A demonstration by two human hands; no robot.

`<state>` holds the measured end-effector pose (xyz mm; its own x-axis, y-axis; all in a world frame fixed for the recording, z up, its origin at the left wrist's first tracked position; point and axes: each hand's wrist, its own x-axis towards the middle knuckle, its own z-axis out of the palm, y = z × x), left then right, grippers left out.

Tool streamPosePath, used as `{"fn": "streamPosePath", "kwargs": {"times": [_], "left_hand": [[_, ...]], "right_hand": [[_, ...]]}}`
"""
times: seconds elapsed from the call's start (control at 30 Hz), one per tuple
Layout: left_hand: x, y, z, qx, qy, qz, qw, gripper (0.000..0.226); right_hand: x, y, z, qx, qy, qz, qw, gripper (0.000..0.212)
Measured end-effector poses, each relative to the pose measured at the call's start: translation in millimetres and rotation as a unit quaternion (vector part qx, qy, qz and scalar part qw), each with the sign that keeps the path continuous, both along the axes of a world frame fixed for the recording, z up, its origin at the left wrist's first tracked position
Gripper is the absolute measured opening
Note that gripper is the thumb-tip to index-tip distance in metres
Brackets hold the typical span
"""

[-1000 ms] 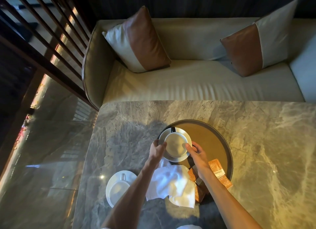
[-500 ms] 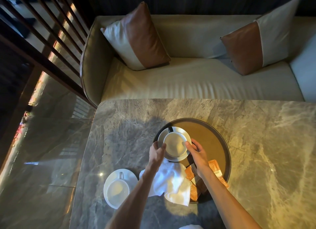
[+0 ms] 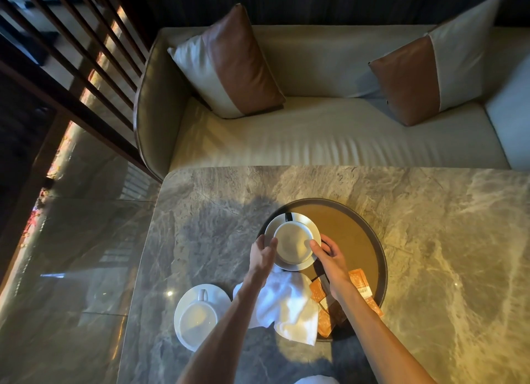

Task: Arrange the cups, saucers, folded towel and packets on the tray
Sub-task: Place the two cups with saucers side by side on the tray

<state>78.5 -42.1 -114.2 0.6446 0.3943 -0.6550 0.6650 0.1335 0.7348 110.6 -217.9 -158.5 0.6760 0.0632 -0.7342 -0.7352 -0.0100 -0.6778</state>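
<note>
A round dark-rimmed tray (image 3: 375, 240) with a brown floor lies on the marble table (image 3: 430, 240). At the tray's left side a white cup (image 3: 292, 241) stands on a white saucer (image 3: 311, 226). My left hand (image 3: 262, 254) grips the saucer's left edge and my right hand (image 3: 329, 254) its right edge. A crumpled white towel (image 3: 286, 306) lies across the tray's near-left rim. Orange packets (image 3: 362, 287) lie in the near part of the tray, partly under my right arm. A second white cup (image 3: 198, 317) on its saucer (image 3: 220, 297) stands on the table, left of the tray.
A beige sofa (image 3: 315, 137) with two brown-and-cream cushions (image 3: 229, 65) runs along the table's far edge. Dark wooden slats (image 3: 71, 54) rise at the left over a glossy floor (image 3: 71, 254). The table's left edge is near the second cup.
Both hands stay on the cup and saucer at the tray's left side, with only a slight shift. The camera has tilted a little.
</note>
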Motion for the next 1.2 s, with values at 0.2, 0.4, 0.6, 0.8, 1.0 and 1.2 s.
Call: {"fn": "streamPosePath", "kwargs": {"times": [0.2,0.4,0.6,0.8,1.0,1.2], "left_hand": [[1,3,-8,0.001,0.005,-0.008,1.000,0.027],[-2,4,-5,-0.017,-0.014,-0.009,1.000,0.041],[-3,4,-7,-0.032,-0.022,-0.002,0.999,0.035],[-1,5,-8,-0.042,-0.022,-0.006,0.999,0.042],[-2,8,-10,-0.043,-0.014,-0.018,0.999,0.040],[-4,11,-1,-0.047,-0.022,0.002,0.999,0.030]], "right_hand": [[-1,1,2,0.004,-0.006,0.000,1.000,0.094],[-3,1,2,0.002,-0.009,-0.003,1.000,0.096],[-3,2,4,-0.003,-0.012,0.003,1.000,0.091],[-2,4,6,-0.011,-0.007,-0.006,1.000,0.090],[-4,4,6,-0.009,-0.008,-0.001,1.000,0.085],[-11,0,7,-0.026,0.006,0.027,0.999,0.073]]}}
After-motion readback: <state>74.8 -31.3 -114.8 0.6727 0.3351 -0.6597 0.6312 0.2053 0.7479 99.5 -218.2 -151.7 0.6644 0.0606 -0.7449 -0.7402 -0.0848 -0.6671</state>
